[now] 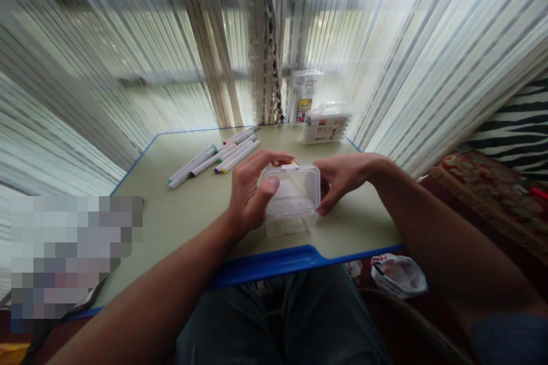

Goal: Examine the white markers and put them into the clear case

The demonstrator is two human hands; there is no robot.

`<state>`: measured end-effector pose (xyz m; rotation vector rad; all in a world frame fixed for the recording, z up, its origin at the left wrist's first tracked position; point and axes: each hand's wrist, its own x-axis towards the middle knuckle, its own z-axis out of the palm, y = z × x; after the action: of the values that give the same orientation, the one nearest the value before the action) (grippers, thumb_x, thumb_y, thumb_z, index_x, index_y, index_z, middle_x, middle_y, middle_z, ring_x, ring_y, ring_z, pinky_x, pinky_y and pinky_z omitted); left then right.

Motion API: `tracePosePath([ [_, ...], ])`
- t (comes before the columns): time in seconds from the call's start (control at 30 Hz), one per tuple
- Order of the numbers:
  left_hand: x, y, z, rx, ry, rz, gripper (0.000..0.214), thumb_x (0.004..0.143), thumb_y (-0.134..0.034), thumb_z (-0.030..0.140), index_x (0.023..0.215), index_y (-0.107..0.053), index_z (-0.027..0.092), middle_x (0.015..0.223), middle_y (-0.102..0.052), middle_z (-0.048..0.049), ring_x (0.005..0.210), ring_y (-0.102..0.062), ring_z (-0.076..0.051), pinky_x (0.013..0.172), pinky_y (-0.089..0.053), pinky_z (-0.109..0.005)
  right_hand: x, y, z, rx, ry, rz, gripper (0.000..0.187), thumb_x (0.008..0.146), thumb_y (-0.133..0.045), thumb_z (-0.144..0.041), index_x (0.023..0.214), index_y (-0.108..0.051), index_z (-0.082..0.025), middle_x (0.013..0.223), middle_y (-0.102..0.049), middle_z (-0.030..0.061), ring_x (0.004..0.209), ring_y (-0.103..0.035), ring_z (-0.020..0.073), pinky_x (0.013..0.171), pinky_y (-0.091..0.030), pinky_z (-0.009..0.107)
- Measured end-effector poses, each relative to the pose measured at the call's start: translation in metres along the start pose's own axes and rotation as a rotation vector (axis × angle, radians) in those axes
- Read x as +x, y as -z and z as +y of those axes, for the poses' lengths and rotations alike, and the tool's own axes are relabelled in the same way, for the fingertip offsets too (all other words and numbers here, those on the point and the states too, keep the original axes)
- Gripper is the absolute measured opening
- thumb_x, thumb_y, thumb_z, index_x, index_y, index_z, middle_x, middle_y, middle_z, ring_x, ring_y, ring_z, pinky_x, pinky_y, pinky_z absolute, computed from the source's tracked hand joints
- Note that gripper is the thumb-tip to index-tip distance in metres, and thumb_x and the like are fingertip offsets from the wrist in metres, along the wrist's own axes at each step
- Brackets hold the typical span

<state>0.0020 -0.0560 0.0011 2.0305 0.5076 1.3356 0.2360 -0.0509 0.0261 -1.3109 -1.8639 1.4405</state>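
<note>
A clear plastic box (287, 224) stands near the front edge of the table, its hinged lid (295, 191) tilted up toward me. My left hand (253, 191) grips the lid from the left, with the thumb on its near face and the fingers curled over the top edge. At the box's right side is my right hand (338, 179), its thumb by the corner and its fingers bent behind the lid, partly hidden. Beyond my left hand lies a loose group of white markers (240, 154) with coloured ends.
A white carry case (327, 122) with a handle stands at the back right, beside a clear package (305, 97). The pale green table (145, 182) has a blue rim. Striped curtains (149, 40) hang behind it. A plastic bag (398, 275) lies below on the right.
</note>
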Motion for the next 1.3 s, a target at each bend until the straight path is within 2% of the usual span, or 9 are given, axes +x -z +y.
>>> tracePosePath([
  [0.03, 0.000, 0.000, 0.000, -0.017, 0.008, 0.000, 0.039, 0.083, -0.047, 0.037, 0.106, -0.072, 0.018, 0.105, -0.073, -0.0091, 0.097, -0.066, -0.027, 0.090, -0.051, -0.039, 0.001, 0.003, -0.001, -0.102, -0.051, -0.169, 0.024, 0.048, -0.091, -0.021, 0.062, -0.072, -0.013, 0.057, -0.068, 0.0003, 0.054, -0.061, 0.0153, 0.049, -0.046, 0.023],
  [0.1, -0.001, -0.001, -0.001, -0.044, 0.008, -0.002, 0.039, 0.082, -0.048, 0.037, 0.107, -0.071, 0.017, 0.105, -0.073, -0.0093, 0.098, -0.066, -0.027, 0.090, -0.050, -0.040, 0.002, 0.007, -0.002, -0.224, -0.084, -0.328, 0.020, 0.061, -0.086, -0.026, 0.067, -0.074, -0.012, 0.064, -0.072, 0.0035, 0.059, -0.064, 0.0162, 0.053, -0.048, 0.024],
  [0.37, -0.001, -0.004, -0.006, -0.092, -0.015, 0.008, 0.044, 0.084, -0.049, 0.048, 0.109, -0.067, 0.017, 0.107, -0.071, -0.0107, 0.100, -0.065, -0.028, 0.090, -0.049, -0.041, 0.005, 0.019, 0.001, -0.208, -0.070, -0.271, 0.023, 0.068, -0.082, -0.032, 0.066, -0.068, -0.013, 0.063, -0.069, 0.0024, 0.057, -0.060, 0.0137, 0.053, -0.045, 0.023],
  [0.5, 0.004, -0.004, -0.015, -0.130, -0.005, 0.124, 0.052, 0.087, -0.039, 0.060, 0.105, -0.067, 0.020, 0.106, -0.071, -0.0113, 0.102, -0.065, -0.029, 0.092, -0.048, -0.043, 0.010, 0.022, 0.003, -0.206, 0.039, -0.055, 0.017, 0.073, -0.079, -0.027, 0.072, -0.069, -0.013, 0.061, -0.067, 0.0005, 0.054, -0.056, 0.0108, 0.049, -0.039, 0.021],
  [0.6, 0.007, -0.003, -0.022, -0.158, 0.065, 0.177, 0.050, 0.092, -0.033, 0.054, 0.104, -0.067, 0.020, 0.106, -0.071, -0.0107, 0.104, -0.065, -0.028, 0.093, -0.047, -0.042, 0.015, 0.016, 0.003, -0.082, 0.296, 0.281, 0.019, 0.080, -0.075, -0.032, 0.085, -0.073, -0.014, 0.074, -0.072, 0.0034, 0.062, -0.060, 0.0118, 0.055, -0.044, 0.023],
  [0.67, 0.008, -0.003, -0.025, -0.185, 0.097, 0.173, 0.047, 0.094, -0.033, 0.050, 0.105, -0.068, 0.020, 0.107, -0.071, -0.0104, 0.106, -0.064, -0.028, 0.095, -0.046, -0.042, 0.016, 0.010, 0.000, 0.012, 0.482, 0.345, 0.027, 0.087, -0.069, -0.038, 0.101, -0.076, -0.016, 0.090, -0.076, 0.0069, 0.079, -0.067, 0.0160, 0.067, -0.050, 0.027],
  [0.77, 0.008, -0.004, -0.028, -0.196, 0.103, 0.155, 0.045, 0.095, -0.034, 0.047, 0.105, -0.068, 0.019, 0.107, -0.070, -0.0100, 0.109, -0.063, -0.028, 0.098, -0.045, -0.042, 0.010, -0.001, -0.008, -0.001, 0.622, 0.262, 0.030, 0.091, -0.066, -0.042, 0.111, -0.077, -0.022, 0.110, -0.076, 0.0077, 0.105, -0.067, 0.0216, 0.089, -0.050, 0.035],
  [0.93, 0.007, -0.005, -0.027, -0.151, 0.118, 0.170, 0.044, 0.095, -0.034, 0.047, 0.102, -0.067, 0.019, 0.105, -0.070, -0.0100, 0.106, -0.064, -0.028, 0.096, -0.047, -0.041, -0.002, -0.009, -0.020, -0.055, 0.696, 0.078, 0.029, 0.088, -0.072, -0.042, 0.109, -0.079, -0.024, 0.118, -0.073, 0.0089, 0.114, -0.065, 0.0259, 0.103, -0.044, 0.043],
  [1.3, 0.007, -0.001, -0.014, 0.074, 0.120, 0.113, 0.044, 0.094, -0.036, 0.047, 0.100, -0.068, 0.018, 0.090, -0.074, -0.0059, 0.088, -0.067, -0.024, 0.082, -0.047, -0.037, -0.001, -0.005, -0.018, -0.055, 0.611, 0.025, 0.032, 0.088, -0.071, -0.044, 0.105, -0.081, -0.019, 0.110, -0.076, 0.0102, 0.106, -0.068, 0.0235, 0.096, -0.049, 0.037],
])
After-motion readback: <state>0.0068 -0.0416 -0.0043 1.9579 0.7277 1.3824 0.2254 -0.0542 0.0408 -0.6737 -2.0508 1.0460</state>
